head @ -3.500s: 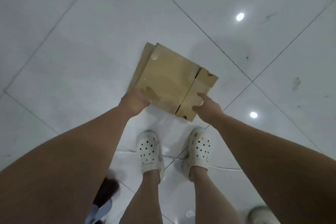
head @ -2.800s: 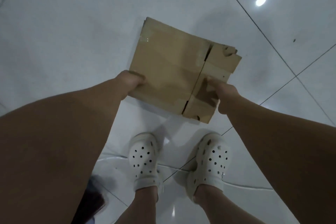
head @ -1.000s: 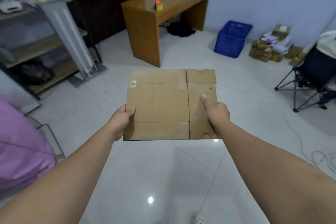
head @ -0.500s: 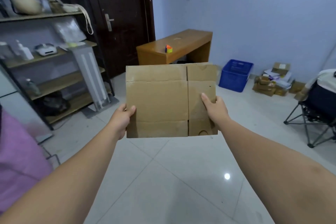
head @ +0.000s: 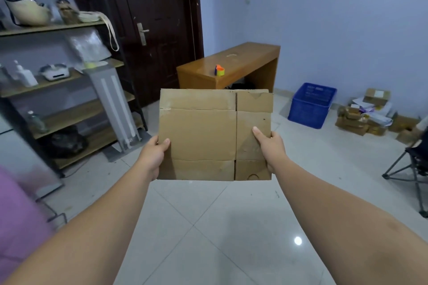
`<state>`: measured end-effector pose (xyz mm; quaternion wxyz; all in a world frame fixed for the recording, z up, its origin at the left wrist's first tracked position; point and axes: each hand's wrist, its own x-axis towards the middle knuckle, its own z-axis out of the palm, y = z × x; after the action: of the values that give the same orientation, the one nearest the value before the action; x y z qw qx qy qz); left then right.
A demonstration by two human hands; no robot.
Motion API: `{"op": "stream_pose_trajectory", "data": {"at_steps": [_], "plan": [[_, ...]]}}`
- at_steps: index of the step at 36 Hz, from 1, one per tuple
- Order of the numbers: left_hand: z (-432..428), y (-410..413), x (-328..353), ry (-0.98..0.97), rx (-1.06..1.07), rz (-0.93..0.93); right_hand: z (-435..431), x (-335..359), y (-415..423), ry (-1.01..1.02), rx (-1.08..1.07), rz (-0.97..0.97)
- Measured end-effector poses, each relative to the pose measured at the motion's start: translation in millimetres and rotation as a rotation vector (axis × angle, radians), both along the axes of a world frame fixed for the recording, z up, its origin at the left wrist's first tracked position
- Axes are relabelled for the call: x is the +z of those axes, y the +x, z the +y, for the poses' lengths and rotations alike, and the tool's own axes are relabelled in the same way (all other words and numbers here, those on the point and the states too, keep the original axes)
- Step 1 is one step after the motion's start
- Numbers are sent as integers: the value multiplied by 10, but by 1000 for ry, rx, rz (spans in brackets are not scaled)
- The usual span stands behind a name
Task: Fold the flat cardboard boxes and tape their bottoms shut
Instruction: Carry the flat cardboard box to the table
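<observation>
Both your hands gripped the flat cardboard box (head: 203,136) by its side edges, left hand (head: 154,154) and right hand (head: 269,146) with thumbs on its front, upright above the floor (head: 208,227).

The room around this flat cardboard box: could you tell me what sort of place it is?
Probably a storeroom or packing room: open shelves of odds and ends, a blue crate and a heap of small boxes.

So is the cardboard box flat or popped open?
Flat: the cardboard box is one thin sheet, left hand and right hand gripping its sides.
</observation>
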<state>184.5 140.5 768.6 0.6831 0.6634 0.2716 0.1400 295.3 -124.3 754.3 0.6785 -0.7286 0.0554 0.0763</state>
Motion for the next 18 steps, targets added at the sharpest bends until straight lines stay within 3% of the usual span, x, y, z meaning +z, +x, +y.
{"op": "stream_pose_trajectory", "data": {"at_steps": [18], "plan": [[146, 2147, 56, 51, 122, 81, 324, -35, 2207, 118, 61, 66]]}}
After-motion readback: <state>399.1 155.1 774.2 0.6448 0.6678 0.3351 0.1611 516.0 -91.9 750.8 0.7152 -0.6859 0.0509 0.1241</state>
